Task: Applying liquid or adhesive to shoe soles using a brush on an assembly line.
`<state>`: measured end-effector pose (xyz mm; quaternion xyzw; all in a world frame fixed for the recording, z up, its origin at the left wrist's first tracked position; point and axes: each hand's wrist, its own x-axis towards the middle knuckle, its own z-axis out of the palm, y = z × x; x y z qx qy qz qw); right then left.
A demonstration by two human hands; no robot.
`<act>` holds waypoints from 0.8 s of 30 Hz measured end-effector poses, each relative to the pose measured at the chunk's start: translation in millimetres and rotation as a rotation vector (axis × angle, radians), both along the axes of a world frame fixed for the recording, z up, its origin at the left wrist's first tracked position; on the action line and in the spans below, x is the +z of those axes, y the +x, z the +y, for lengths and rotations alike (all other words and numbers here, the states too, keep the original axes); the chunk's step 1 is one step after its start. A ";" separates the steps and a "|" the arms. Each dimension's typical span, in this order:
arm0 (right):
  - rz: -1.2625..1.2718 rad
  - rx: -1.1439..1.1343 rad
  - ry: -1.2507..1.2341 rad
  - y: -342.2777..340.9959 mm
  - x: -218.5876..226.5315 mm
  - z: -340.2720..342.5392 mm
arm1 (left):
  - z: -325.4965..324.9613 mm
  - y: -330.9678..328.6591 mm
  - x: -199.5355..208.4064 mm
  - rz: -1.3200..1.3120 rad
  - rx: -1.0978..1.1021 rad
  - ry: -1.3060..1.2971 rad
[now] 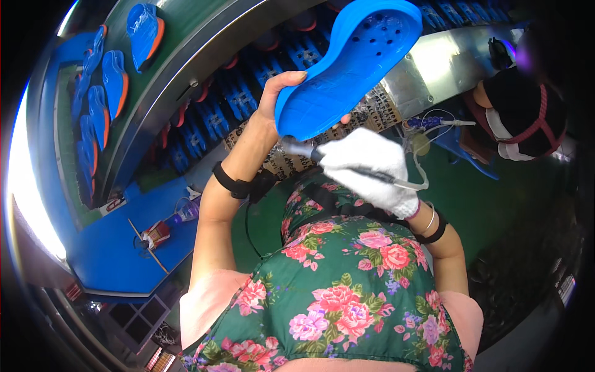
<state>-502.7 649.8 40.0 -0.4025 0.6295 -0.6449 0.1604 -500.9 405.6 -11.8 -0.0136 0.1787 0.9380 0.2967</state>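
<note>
My left hand (276,94) grips a large blue shoe sole (331,93) by its heel end. Its thumb lies over the rim, and fingertips show at the opposite edge. The sole is tilted, its hollow side towards me, with several small dark holes near the toe. In a white knit glove, my right hand (365,166) is closed round a slim brush (304,149) with a thin hose (423,177) running from its rear end. The brush tip is blurred, close by the heel rim; whether it touches cannot be made out.
Blue soles with orange edges (116,84) lie on a green conveyor at the left. Beyond a curved metal rail (186,53), several blue shoe parts (238,96) stand in rows. A blue table (111,260) holds a red container (156,234). Another person (517,115) is at the right.
</note>
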 end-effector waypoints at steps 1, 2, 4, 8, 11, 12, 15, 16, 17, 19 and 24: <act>-0.073 0.072 -0.003 0.0 6.2 0.6 | 0.5 -2.6 -2.7 0.040 0.018 0.039; -0.184 0.115 0.003 0.6 9.9 2.2 | 1.5 -2.4 -4.1 0.041 0.018 0.040; -0.259 0.011 -0.002 -3.8 5.3 3.5 | 2.8 -1.9 -1.6 -0.040 0.048 0.109; -0.131 -0.001 0.039 -12.3 -3.1 4.6 | 6.3 -2.4 -5.5 -0.106 0.075 0.116; -0.199 0.109 0.102 -21.7 5.7 9.7 | 15.1 10.2 -5.0 -0.212 0.126 0.200; -0.173 -0.036 0.088 -27.7 1.2 9.8 | 18.9 16.5 -3.9 -0.301 0.187 0.107; 0.035 -0.239 0.082 -61.8 2.9 13.4 | 27.2 28.1 -10.0 -0.341 0.192 0.183; 0.166 -0.306 0.102 -73.0 3.9 13.9 | 31.9 30.2 -10.7 -0.344 0.177 0.214; 0.295 -0.373 0.123 -82.5 5.7 14.8 | 37.2 29.5 -3.1 -0.310 0.136 0.171; 0.494 -0.508 0.155 -106.3 2.2 15.4 | 39.8 27.2 -9.4 -0.255 0.112 0.166; 0.552 -0.359 0.100 -81.9 13.3 2.5 | 25.1 24.5 -5.6 -0.320 0.191 0.082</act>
